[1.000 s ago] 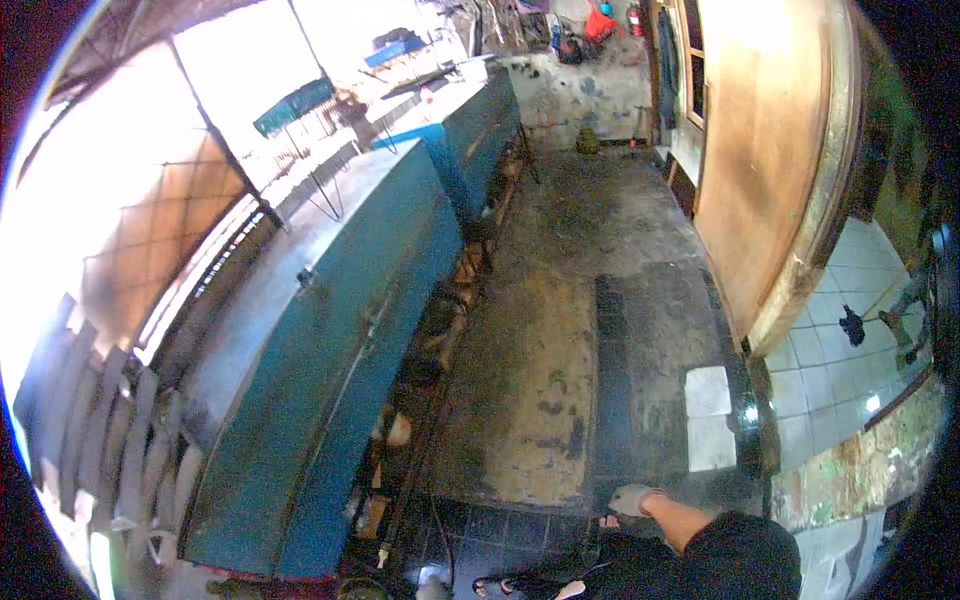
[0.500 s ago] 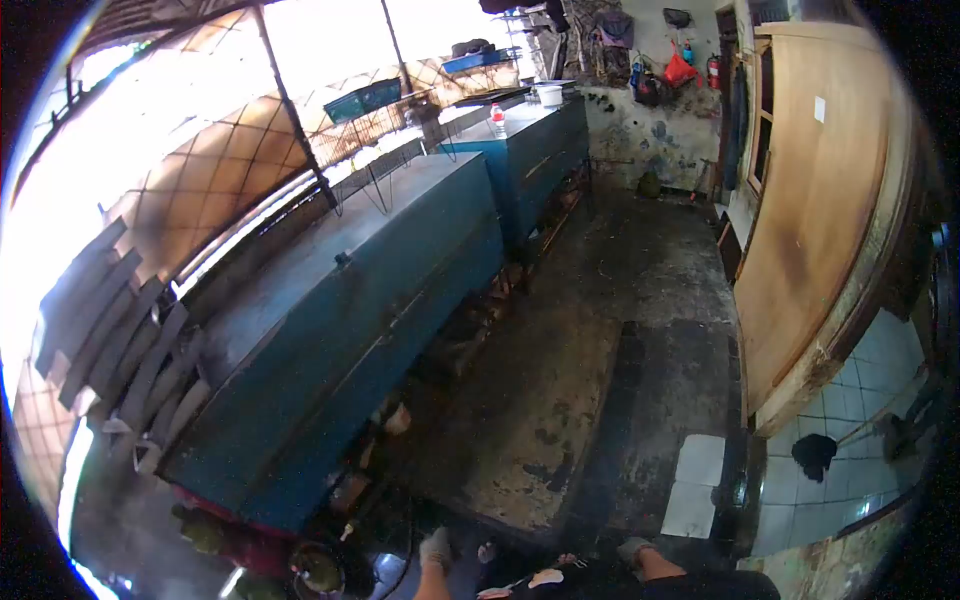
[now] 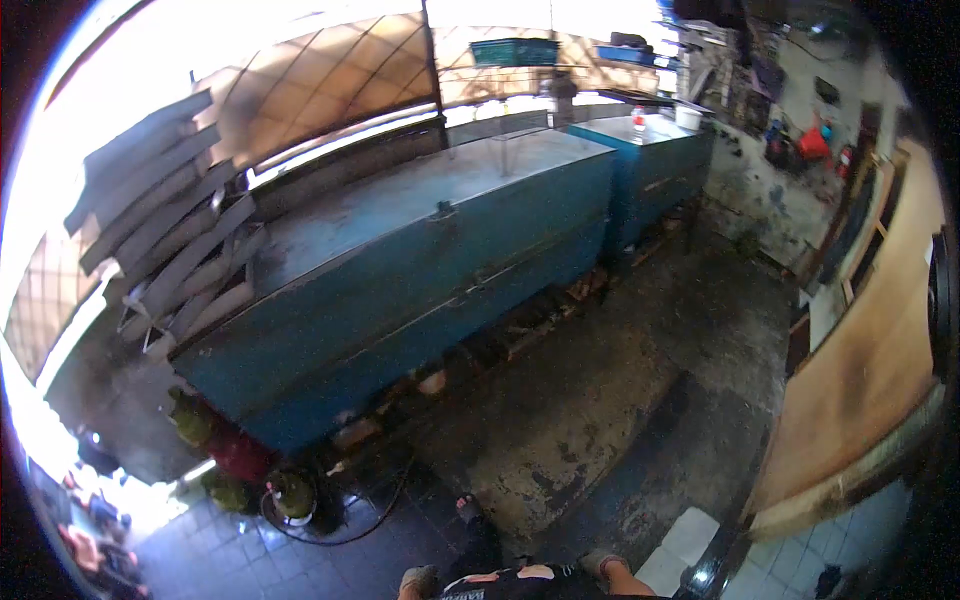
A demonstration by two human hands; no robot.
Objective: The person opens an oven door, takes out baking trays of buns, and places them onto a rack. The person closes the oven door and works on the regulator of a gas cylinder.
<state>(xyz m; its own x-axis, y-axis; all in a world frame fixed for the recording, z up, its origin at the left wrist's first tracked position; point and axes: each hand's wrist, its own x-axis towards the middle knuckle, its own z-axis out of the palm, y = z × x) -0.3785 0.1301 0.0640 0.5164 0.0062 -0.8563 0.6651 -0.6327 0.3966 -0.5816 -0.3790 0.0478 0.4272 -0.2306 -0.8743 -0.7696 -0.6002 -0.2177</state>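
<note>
At the bottom edge, my left hand (image 3: 418,580) wears a greyish glove and hangs low beside my dark shirt (image 3: 525,582). My right hand (image 3: 600,563), gloved too, is on the other side of the shirt, near white sheets (image 3: 690,536) on the floor. Both hands are small and blurred; their fingers cannot be made out, and no held object shows. One of my feet (image 3: 467,508) shows between them, on the dark floor. A long blue metal box (image 3: 400,290) stands ahead of me, apart from both hands.
Green gas cylinders (image 3: 293,495) and a hose (image 3: 385,515) are at the lower left. Grey strips (image 3: 165,220) are stacked at the left. A second blue box (image 3: 660,180) carries a bottle (image 3: 638,122) and a white tub (image 3: 688,117). A wooden panel (image 3: 850,370) stands right.
The view has swung left, so the boxes and wooden panel sit farther right and more cylinders show. My left hand, out of view at first, has come into view.
</note>
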